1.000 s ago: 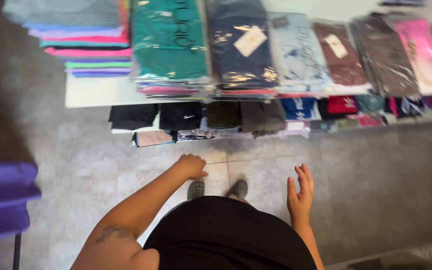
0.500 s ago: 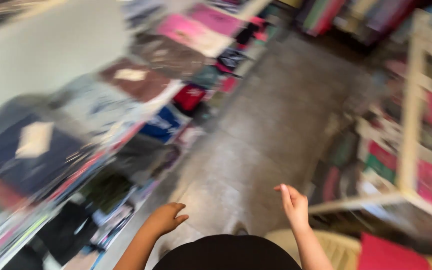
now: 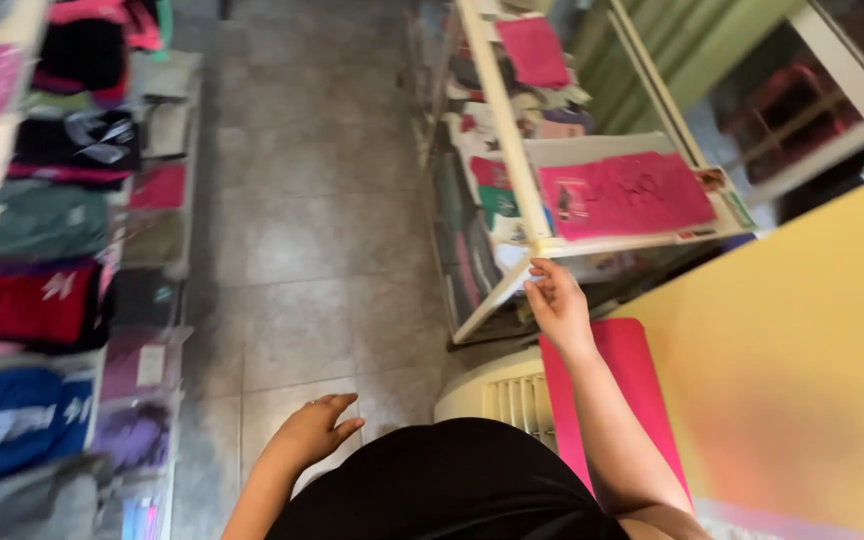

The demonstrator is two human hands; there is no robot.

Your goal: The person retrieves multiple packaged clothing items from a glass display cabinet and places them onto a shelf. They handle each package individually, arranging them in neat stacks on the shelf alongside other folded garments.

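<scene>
head view, right hand (image 3: 555,305) beside upright pink mat (image 3: 617,400)

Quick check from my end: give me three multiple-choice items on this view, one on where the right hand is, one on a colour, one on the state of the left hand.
1. The right hand is nearest to:
A. the white rack's corner
B. the blue shirt
C. the green curtain

2. The flat packet on the rack's top is:
A. black
B. pink
C. yellow

3. The left hand is:
A. gripping a shirt
B. resting on a shelf
C. empty, over the tiled floor

Answers: 1 A, its fingers reach just under the corner. 2 B, it shows bright pink. 3 C, its fingers are loosely curled with nothing in them.
</scene>
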